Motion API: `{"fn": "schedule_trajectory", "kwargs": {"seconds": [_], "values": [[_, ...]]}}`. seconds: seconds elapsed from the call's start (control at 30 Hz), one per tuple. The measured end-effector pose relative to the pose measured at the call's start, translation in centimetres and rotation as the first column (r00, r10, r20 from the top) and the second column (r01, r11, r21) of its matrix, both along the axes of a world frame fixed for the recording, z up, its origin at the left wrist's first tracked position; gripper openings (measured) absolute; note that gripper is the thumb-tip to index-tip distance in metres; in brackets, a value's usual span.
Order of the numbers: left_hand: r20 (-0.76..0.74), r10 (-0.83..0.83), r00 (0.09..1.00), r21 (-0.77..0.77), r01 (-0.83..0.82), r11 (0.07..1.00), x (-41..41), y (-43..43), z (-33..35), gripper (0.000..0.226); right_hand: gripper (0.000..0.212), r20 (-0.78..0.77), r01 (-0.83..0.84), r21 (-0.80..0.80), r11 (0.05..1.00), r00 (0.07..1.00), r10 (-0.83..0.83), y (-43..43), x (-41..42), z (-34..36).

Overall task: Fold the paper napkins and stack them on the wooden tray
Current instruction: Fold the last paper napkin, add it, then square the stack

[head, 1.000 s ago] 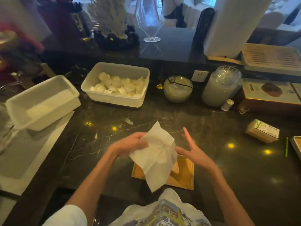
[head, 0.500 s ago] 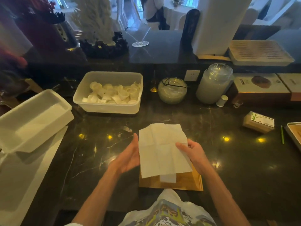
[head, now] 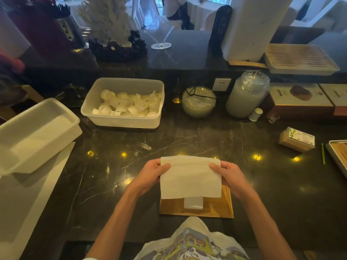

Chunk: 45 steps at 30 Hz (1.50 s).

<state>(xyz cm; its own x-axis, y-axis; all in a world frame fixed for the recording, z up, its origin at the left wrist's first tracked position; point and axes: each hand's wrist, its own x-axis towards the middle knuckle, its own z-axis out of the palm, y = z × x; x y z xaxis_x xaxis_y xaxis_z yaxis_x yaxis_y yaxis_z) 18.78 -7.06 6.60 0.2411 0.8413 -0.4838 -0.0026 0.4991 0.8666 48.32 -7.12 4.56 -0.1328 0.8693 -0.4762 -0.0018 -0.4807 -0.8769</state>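
A person holds a white paper napkin (head: pixel 189 178) stretched between both hands above a dark marble counter (head: pixel 187 139). The left hand (head: pixel 150 178) pinches the napkin's upper left edge, thumb on top, and the right hand (head: pixel 230 177) grips the upper right edge the same way; the sheet hangs from its folded top edge toward the camera. Directly beneath lies a wooden tray (head: pixel 217 209), where a small folded napkin (head: pixel 193 203) shows just below the hanging sheet, which hides much of the tray. Farther back on the counter stand a plastic tub of small white cups (head: pixel 124 105), a round glass jar (head: pixel 198 101) and a tall lidded jar (head: pixel 246 94). A small box (head: pixel 296 139) sits well to the right.
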Motion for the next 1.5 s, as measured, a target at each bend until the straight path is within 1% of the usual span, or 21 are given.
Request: {"fn": "schedule_trajectory", "kwargs": {"seconds": [0.1,0.17,0.3,0.4,0.5,0.63,0.77,0.8,0.83,0.87,0.93,0.97,1.07,1.1,1.17,1.2,1.27,1.3,1.33,1.4,1.5], "values": [[0.101,0.025,0.995,0.0,-0.025,1.0,-0.9,-0.1,0.4,0.026,0.033,-0.157,-0.028,-0.024,0.999,0.987,0.023,0.3,0.6,0.4],[0.125,0.033,0.992,0.023,-0.036,0.999,-1.4,-0.2,0.8,0.031,0.029,-0.192,-0.013,-0.021,1.0,0.981,0.009,0.3,0.6,0.6],[-0.013,-0.018,1.0,0.145,0.02,0.989,-1.1,-0.2,1.3,0.044,0.02,-0.064,-0.045,0.056,0.997,0.997,0.049,0.4,-0.1,0.8],[-0.031,-0.03,0.999,0.168,0.035,0.985,-1.0,-0.2,1.1,0.054,0.027,0.029,-0.076,0.088,0.993,0.997,0.073,0.7,0.1,0.6],[-0.123,0.005,0.992,0.17,0.016,0.985,-1.0,-0.3,0.2,0.054,0.029,0.077,-0.07,0.084,0.994,0.995,0.063,1.0,0.2,0.7],[-0.145,0.006,0.989,0.145,0.016,0.989,-1.2,-0.1,-0.4,0.049,0.026,0.068,-0.121,0.089,0.989,0.991,0.115,1.2,0.3,1.4],[-0.147,-0.038,0.988,0.123,0.057,0.991,-1.5,0.2,-0.1,0.044,0.022,-0.073,-0.125,0.112,0.986,0.988,0.134,1.4,0.0,3.1],[-0.189,-0.061,0.98,0.126,0.086,0.988,-1.5,0.3,0.1,0.046,0.031,-0.022,-0.138,0.134,0.981,0.99,0.142,1.4,-0.3,3.6],[-0.282,-0.081,0.956,0.144,0.125,0.982,-1.3,0.4,0.1,0.047,0.032,0.097,-0.165,0.158,0.974,0.984,0.151,1.4,-0.6,4.1],[-0.413,-0.088,0.907,0.177,0.174,0.969,-1.1,0.5,0.2,0.045,0.024,0.244,-0.202,0.189,0.961,0.958,0.153,1.6,-0.9,4.6],[-0.602,-0.054,0.797,0.263,0.261,0.929,-0.4,0.6,0.4,0.04,0.017,0.471,-0.34,0.242,0.909,0.86,0.196,2.0,-1.7,5.6],[-0.614,-0.055,0.787,0.306,0.302,0.903,0.1,0.7,0.6,0.036,0.023,0.526,-0.416,0.246,0.876,0.816,0.239,2.2,-2.3,6.2],[-0.515,-0.258,0.818,0.308,0.457,0.835,1.7,0.9,1.7,0.054,0.038,0.607,-0.61,0.177,0.773,0.686,0.402,3.0,-4.1,8.2],[-0.465,-0.308,0.83,0.305,0.477,0.824,2.1,1.0,2.0,0.053,0.04,0.617,-0.659,0.169,0.733,0.651,0.443,3.3,-4.7,8.7],[-0.383,-0.332,0.862,0.32,0.461,0.828,2.9,1.2,2.4,0.034,0.042,0.623,-0.702,0.195,0.685,0.628,0.466,3.7,-5.2,9.6],[-0.345,-0.311,0.886,0.333,0.425,0.842,3.1,1.3,2.6,0.023,0.042,0.616,-0.676,0.248,0.694,0.663,0.426,3.9,-5.2,9.8],[-0.265,-0.199,0.944,0.359,0.288,0.888,3.3,1.1,2.9,0.012,0.039,0.507,-0.482,0.37,0.794,0.821,0.262,4.3,-4.7,9.7],[-0.221,-0.122,0.968,0.358,0.197,0.913,3.3,1.0,3.0,0.012,0.042,0.388,-0.328,0.371,0.869,0.905,0.177,4.2,-4.4,9.6],[-0.163,-0.046,0.986,0.34,0.1,0.935,3.2,0.8,3.1,0.013,0.05,0.254,-0.199,0.303,0.932,0.959,0.122,4.0,-4.3,9.2],[-0.061,0.072,0.996,0.294,-0.051,0.954,3.0,0.6,3.0,0.014,0.057,0.118,-0.125,0.135,0.983,0.987,0.109,2.9,-4.3,7.8],[-0.03,0.13,0.991,0.264,-0.117,0.957,2.9,0.3,2.9,0.015,0.043,0.086,-0.108,0.086,0.99,0.991,0.1,0.7,-5.0,5.5]]}}
